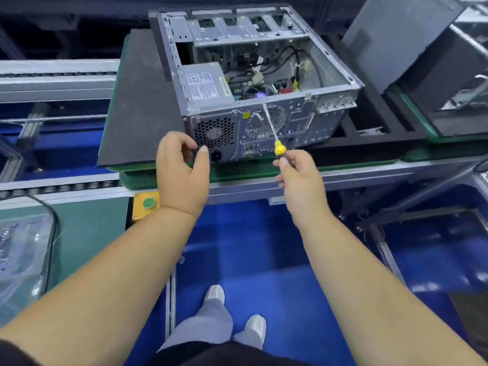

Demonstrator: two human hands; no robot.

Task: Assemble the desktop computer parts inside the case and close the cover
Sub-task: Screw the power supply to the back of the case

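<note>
The computer case (253,83) lay on its side on a dark mat (142,107) on the table (237,180), its open side facing up and its rear panel turned toward the person. Inside, the power supply (206,83) sat in the near-left corner with its label upward, and a tangle of cables (266,75) ran across the board beside it. An empty drive cage (237,27) spanned the far end.

The right hand (301,178) gripped a screwdriver (277,143) by its yellow-and-black handle, fingers (284,165) curled round it with the thumb along the top. The shaft slanted up and to the left, its tip at the upper edge of the rear panel, just above the fan grille (264,122); whether the tip was seated in a screw was too blurred to tell.

The left hand (182,165) hovered at the lower-left corner of the rear panel, near the power socket (216,155). Its fingers were loosely curled with thumb and forefinger apart, and it seemed to hold nothing, though something small between the fingertips could not be ruled out.

A grey side panel (396,35) leaned upright at the right, well apart from the case. A green button (148,203) on a yellow box sat on the table edge below the left hand.
</note>
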